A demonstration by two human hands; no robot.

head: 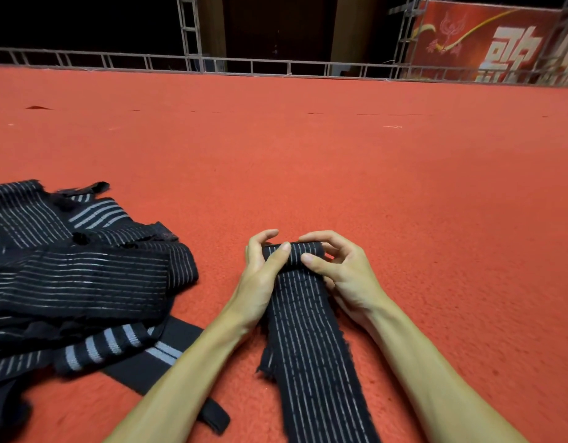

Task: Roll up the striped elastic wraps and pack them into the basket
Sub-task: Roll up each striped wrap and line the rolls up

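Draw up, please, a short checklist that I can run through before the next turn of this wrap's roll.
1. Both hands hold the roll: the left hand and the right hand pinch it, thumbs on the near side. Ok.
2. Roll square to its tail: the edges look in line. Ok.
3. Tail flat on the carpet: mostly flat, but a ragged flap juts from its left edge. Not ok.
4. Tail apart from the pile of wraps: carpet shows between them. Ok.
5. Roll wound tight: its ends are hidden by fingers. Cannot tell.
6. Basket at hand: not in view. Cannot tell.
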